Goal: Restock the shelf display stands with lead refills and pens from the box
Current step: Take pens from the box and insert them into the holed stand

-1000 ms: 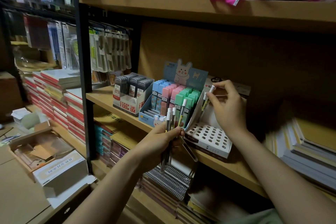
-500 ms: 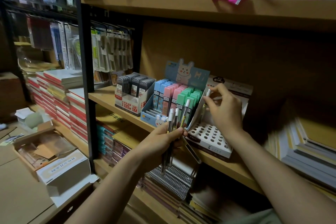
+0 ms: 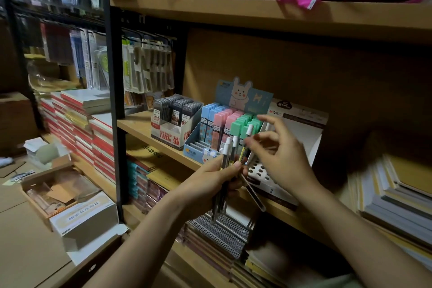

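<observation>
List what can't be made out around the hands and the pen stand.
- Head view: right hand is motion-blurred; whether it pinches a pen is unclear.
- Pen stand: most holes hidden behind the right hand.
- Pens: count unclear, bunched inside left hand.
- Stand's printed text too small.

Open gap above white pen stand, bunny lead-refill display crowding its left

Two bare forearms entering from lower edge, uncovered from elbow to wrist; no sleeves, watch, bracelet or rings visible. Left hand and right hand ungloved, fingers slender, nails short and unpainted where discernible. Small patch of pale greenish garment at bottom edge, between the arms; detail blurred.
</observation>
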A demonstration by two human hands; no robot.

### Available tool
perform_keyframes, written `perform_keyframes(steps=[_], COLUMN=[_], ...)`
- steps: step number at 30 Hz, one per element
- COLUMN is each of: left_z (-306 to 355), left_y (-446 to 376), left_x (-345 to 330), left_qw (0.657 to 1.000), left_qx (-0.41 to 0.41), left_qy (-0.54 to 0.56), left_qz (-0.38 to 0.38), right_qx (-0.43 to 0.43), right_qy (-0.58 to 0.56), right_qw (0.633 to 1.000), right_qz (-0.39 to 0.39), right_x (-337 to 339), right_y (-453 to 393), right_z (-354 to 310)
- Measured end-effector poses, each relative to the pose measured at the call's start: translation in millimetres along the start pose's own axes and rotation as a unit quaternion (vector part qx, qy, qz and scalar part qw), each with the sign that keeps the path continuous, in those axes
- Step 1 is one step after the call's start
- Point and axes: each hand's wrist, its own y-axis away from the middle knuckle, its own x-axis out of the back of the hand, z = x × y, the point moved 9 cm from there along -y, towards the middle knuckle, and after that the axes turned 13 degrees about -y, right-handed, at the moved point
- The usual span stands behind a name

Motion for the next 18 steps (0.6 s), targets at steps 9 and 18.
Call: perform_keyframes(steps=[9, 18], left_z=[-18, -20], left_y=[0, 0], left_x=[22, 39], left_qw=[0.99, 0.985], left_qx=[0.051, 0.058], left_qy=[0.101, -0.055], left_qz=[0.077, 0.154], right_qx=[-0.058, 0.017], right_qy=[-0.241, -0.218], right_qw=[0.968, 0.969], right_qz=[0.036, 0.114], right_x=[6, 48], right_y=[-3, -9], right_z=[0, -3])
